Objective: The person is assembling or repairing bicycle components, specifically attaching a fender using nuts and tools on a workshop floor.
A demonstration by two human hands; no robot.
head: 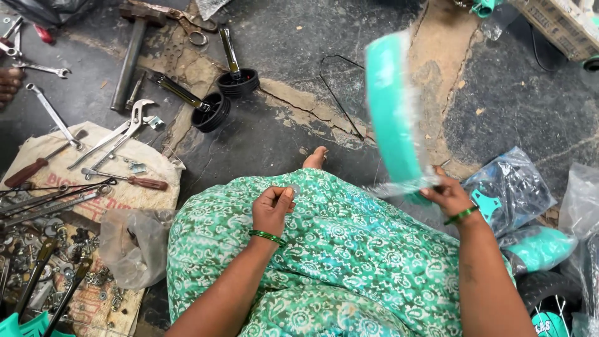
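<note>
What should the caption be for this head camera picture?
Seated on the floor, the right hand lifts a plastic-wrapped teal part while the left hand pinches something small.

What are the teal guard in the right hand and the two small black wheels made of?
Teal guard: looks like moulded plastic, smooth and glossy, inside a clear film wrap that is crinkled at the edges. Black wheels: probably plastic or hard rubber, matte with ribbed rims, each on a shiny metal bracket. The right hand grips the guard's lower end.

Left hand (272, 209) loosely fisted over lap; right hand (450, 195) raised, gripping.
</note>
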